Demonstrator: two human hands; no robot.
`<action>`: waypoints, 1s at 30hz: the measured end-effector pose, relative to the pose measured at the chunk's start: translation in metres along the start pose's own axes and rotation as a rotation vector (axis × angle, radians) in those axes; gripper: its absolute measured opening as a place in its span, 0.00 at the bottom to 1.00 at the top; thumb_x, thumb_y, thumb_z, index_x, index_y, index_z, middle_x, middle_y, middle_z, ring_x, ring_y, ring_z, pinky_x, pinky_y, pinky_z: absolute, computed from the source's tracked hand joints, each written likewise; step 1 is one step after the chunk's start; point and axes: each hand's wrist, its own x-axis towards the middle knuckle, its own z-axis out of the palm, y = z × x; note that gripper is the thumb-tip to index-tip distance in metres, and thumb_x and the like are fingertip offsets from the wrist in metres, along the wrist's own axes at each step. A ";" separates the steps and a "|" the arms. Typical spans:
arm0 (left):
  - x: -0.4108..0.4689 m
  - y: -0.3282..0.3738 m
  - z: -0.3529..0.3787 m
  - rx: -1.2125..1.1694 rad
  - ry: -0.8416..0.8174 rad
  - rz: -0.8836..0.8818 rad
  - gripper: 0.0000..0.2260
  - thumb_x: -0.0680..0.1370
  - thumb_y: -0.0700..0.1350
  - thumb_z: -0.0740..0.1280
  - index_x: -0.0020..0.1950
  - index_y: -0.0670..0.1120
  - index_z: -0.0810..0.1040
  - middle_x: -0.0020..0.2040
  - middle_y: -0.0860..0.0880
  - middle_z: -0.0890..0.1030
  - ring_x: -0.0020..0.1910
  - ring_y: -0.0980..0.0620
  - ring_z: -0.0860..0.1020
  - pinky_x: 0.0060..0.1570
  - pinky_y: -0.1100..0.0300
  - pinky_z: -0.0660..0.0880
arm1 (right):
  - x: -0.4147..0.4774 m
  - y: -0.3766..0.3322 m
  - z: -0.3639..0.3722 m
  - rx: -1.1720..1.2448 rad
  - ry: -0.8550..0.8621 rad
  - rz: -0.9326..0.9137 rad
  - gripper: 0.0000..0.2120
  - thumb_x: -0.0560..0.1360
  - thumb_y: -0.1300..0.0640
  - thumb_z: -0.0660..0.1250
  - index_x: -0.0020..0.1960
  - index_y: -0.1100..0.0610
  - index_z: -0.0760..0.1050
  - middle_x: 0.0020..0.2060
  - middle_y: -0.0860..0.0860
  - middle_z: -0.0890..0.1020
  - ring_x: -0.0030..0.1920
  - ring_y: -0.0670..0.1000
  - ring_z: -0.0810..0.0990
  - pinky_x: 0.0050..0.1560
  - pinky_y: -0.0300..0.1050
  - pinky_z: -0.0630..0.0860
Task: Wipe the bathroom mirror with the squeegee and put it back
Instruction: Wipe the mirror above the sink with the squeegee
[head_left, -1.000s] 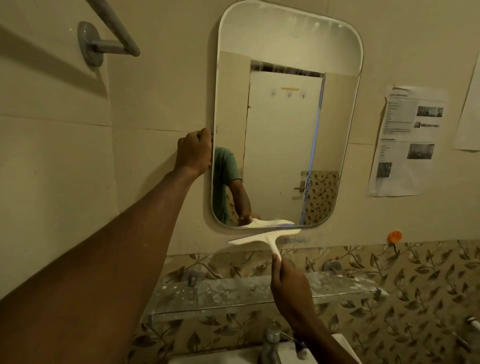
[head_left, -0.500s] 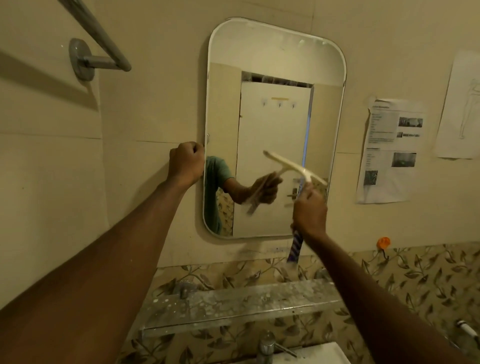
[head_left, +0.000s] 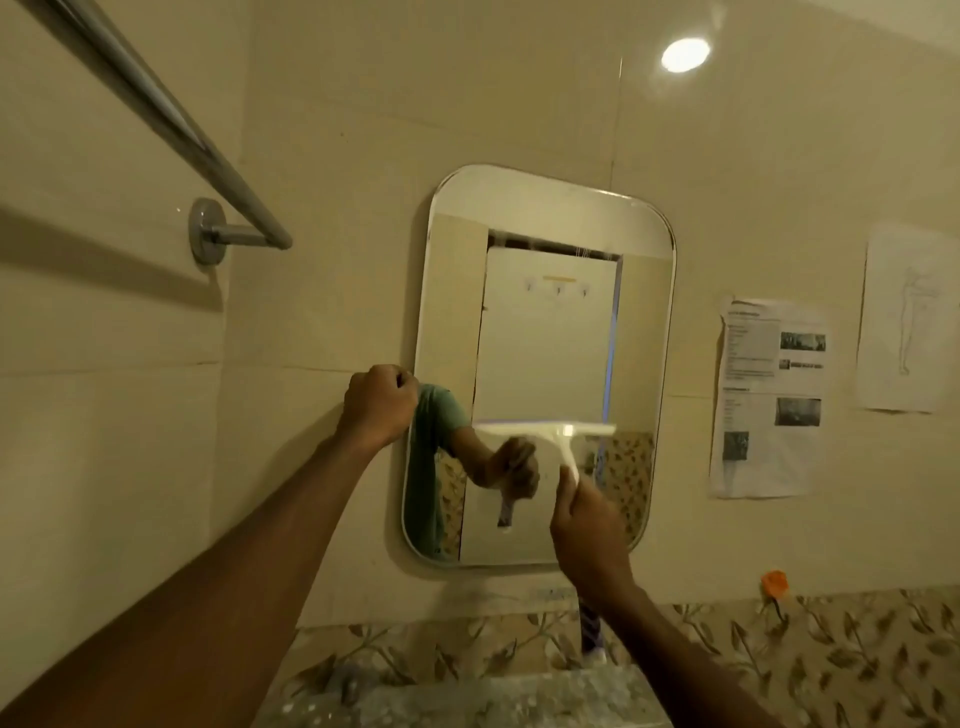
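Note:
A rounded rectangular mirror (head_left: 550, 332) hangs on the beige tiled wall. My right hand (head_left: 589, 525) grips the handle of a white squeegee (head_left: 550, 431), whose blade lies level across the mirror's lower middle. My left hand (head_left: 379, 408) is closed in a fist against the mirror's left edge, about halfway up. The mirror reflects my arm, the squeegee hand and a white door.
A metal towel bar (head_left: 208, 156) juts from the wall at upper left. Printed sheets (head_left: 769, 400) and a sketch (head_left: 906, 317) are taped to the wall at right. An orange hook (head_left: 775, 581) sits above leaf-patterned tiles. A speckled shelf (head_left: 467, 701) runs below.
My right hand carried the squeegee up from below the mirror onto the glass and turned the blade level. The view tilted upward. My left hand stayed at the mirror's edge.

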 end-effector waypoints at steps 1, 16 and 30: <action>0.003 0.003 -0.003 0.029 -0.024 0.008 0.16 0.79 0.47 0.60 0.34 0.43 0.76 0.34 0.43 0.79 0.35 0.43 0.79 0.37 0.54 0.75 | -0.007 0.005 -0.001 -0.017 -0.006 0.004 0.18 0.83 0.49 0.53 0.35 0.46 0.68 0.25 0.46 0.73 0.25 0.40 0.73 0.21 0.32 0.66; 0.061 0.069 -0.033 -0.427 0.024 -0.054 0.28 0.81 0.60 0.51 0.49 0.38 0.78 0.50 0.36 0.83 0.50 0.38 0.81 0.57 0.42 0.77 | 0.122 -0.062 -0.059 -0.025 0.000 -0.306 0.20 0.82 0.48 0.57 0.31 0.49 0.67 0.22 0.44 0.68 0.20 0.40 0.68 0.21 0.31 0.64; 0.066 0.070 -0.037 -0.549 0.025 -0.120 0.31 0.83 0.58 0.44 0.51 0.38 0.80 0.49 0.37 0.83 0.48 0.40 0.82 0.54 0.44 0.79 | 0.213 -0.169 -0.079 -0.307 -0.058 -0.425 0.23 0.82 0.42 0.51 0.37 0.55 0.70 0.27 0.50 0.74 0.21 0.46 0.70 0.20 0.38 0.69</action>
